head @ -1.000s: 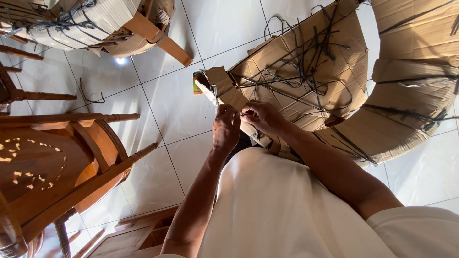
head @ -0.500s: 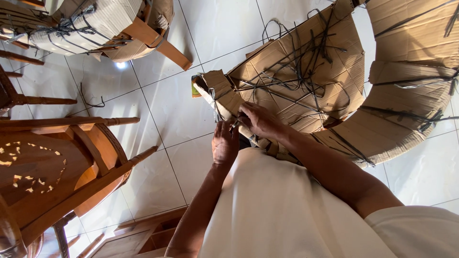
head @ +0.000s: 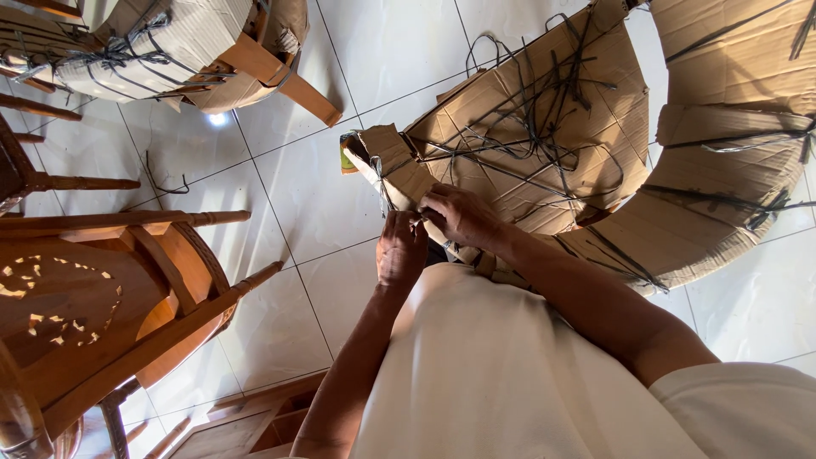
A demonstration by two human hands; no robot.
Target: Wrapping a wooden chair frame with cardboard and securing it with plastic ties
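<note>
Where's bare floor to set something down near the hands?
Bare white tile floor lies between the carved wooden chair and the cardboard-wrapped piece bound with dark straps; another patch at lower right. It is crowded where the left hand and right hand meet.

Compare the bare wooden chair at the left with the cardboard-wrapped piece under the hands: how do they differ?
The wooden chair is uncovered, its carved brown wood showing; the wrapped piece is hidden under tan cardboard. Dark strapping crosses the wrapped piece; the wooden chair has none. The left hand and right hand are at the wrapped piece's corner, while the wooden chair stands apart, untouched. Both rest on the white tiled floor.
</note>
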